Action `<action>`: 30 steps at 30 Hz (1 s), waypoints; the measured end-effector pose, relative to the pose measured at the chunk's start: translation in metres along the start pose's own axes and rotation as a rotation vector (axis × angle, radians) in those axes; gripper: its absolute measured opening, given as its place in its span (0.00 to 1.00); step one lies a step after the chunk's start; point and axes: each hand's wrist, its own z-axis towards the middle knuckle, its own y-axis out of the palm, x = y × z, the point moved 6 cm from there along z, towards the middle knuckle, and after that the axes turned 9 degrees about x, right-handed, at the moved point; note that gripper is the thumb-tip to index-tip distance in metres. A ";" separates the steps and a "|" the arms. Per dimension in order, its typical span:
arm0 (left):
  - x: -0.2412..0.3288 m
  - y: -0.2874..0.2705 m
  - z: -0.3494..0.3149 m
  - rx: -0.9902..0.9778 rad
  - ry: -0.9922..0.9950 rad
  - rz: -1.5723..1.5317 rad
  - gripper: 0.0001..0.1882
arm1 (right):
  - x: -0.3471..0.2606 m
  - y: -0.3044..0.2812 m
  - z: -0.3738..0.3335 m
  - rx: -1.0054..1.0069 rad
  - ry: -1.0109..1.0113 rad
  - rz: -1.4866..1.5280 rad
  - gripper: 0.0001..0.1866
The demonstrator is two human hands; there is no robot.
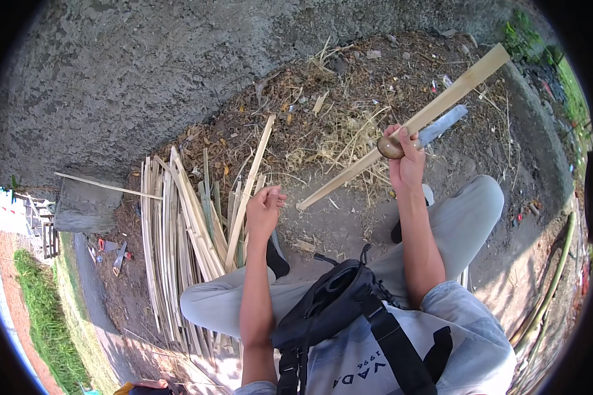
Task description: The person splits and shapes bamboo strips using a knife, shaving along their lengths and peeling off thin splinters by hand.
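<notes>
My right hand (407, 158) is closed around a long, pale bamboo strip (464, 84) and a knife with a rounded, glossy brown handle (390, 148). The knife's broad grey blade (444, 125) points up and to the right, beside the strip. The strip runs diagonally, its lower end near the ground in front of me. My left hand (263, 209) is raised above my left knee with its fingers curled in; whatever they may hold is hidden. Just behind that hand, another bamboo strip (260, 148) leans out of a bundle of split strips (178, 230).
A rough grey wall (145, 72) rises ahead. Straw-like shavings (329, 148) and dry leaves litter the dirt. A block (89, 204) and a handsaw (119, 259) lie at the left. Long poles (550, 283) curve along the right. A black bag (326, 299) rests across my lap.
</notes>
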 end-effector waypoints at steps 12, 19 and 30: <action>0.196 0.038 -0.015 -0.447 0.421 -0.499 0.48 | 0.045 0.110 -0.086 -0.492 0.342 -0.228 0.20; 0.244 -0.013 -0.012 -0.172 0.592 -0.184 0.14 | 0.087 0.142 -0.118 -0.719 0.366 -0.393 0.21; 0.182 -0.069 0.003 0.659 0.401 -0.633 0.12 | 0.073 0.045 -0.101 -0.644 0.282 -1.622 0.19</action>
